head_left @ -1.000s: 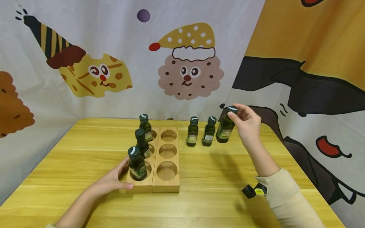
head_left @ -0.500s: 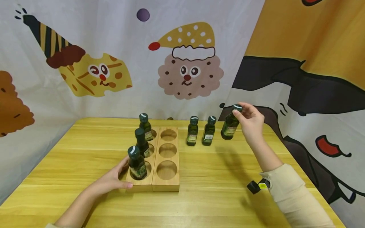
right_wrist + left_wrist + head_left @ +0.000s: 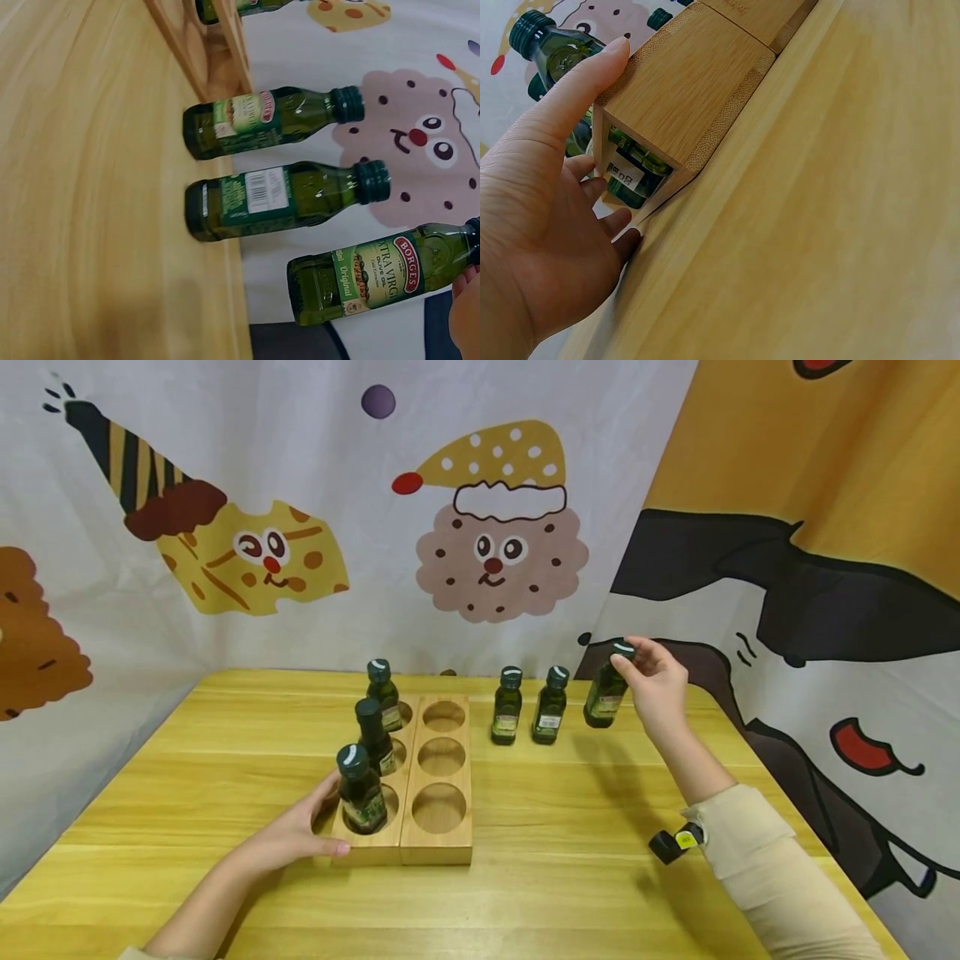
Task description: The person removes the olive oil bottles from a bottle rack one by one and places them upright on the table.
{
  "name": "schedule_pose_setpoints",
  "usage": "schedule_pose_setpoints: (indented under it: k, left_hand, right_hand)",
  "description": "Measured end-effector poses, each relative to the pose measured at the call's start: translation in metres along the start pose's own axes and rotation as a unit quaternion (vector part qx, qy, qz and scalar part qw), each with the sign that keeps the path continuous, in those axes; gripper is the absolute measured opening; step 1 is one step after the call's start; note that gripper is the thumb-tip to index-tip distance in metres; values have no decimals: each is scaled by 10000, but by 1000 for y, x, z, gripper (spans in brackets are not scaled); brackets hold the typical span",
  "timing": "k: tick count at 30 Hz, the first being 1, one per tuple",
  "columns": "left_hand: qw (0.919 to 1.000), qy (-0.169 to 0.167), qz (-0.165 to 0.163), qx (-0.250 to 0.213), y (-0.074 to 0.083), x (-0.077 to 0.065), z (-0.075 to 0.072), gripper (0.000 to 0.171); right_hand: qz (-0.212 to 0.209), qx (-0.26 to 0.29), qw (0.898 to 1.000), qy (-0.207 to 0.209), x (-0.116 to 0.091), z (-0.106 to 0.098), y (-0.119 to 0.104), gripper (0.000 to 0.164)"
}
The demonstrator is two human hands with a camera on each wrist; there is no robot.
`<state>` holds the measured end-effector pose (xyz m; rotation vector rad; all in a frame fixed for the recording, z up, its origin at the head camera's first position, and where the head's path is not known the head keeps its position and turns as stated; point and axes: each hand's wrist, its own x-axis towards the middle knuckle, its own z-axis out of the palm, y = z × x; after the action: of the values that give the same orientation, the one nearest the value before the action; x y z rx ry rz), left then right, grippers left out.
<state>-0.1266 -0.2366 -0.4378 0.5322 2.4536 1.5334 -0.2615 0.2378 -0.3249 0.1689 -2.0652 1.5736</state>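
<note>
In the head view, my right hand (image 3: 660, 689) pinches the cap of a green olive oil bottle (image 3: 603, 697), which hangs nearly upright at the right. Its label (image 3: 379, 274) faces the right wrist camera, and its base appears raised off the table. My left hand (image 3: 288, 839) holds the near left corner of a wooden bottle rack (image 3: 438, 854), thumb at the front and fingers along the left side. Beside that hand, a bottle (image 3: 362, 793) stands in the nearest left hole. Behind it, a slimmer-capped bottle (image 3: 375, 739) and another bottle (image 3: 384, 697) occupy the same column.
Two more oil bottles, one (image 3: 506, 706) nearer the rack and one (image 3: 550, 706) farther right, stand on the wooden table (image 3: 555, 877). The rack's right column has bare holes (image 3: 439, 807). A cartoon-printed curtain (image 3: 285, 460) hangs behind the table.
My right hand has carried the bottle a little to the right, away from the two standing bottles, then lowered very slightly. My left hand and the rack stay put.
</note>
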Motion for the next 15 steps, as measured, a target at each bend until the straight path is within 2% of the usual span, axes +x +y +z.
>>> schedule_pose_setpoints:
  k: [8, 15]
  left_hand:
    - [10000, 8, -49, 28, 0, 0, 0, 112]
    - [9999, 28, -97, 22, -1, 0, 0, 112]
  right_hand:
    - [40, -172, 9998, -12, -2, 3, 19, 36]
    - [288, -8, 9996, 45, -4, 7, 31, 37]
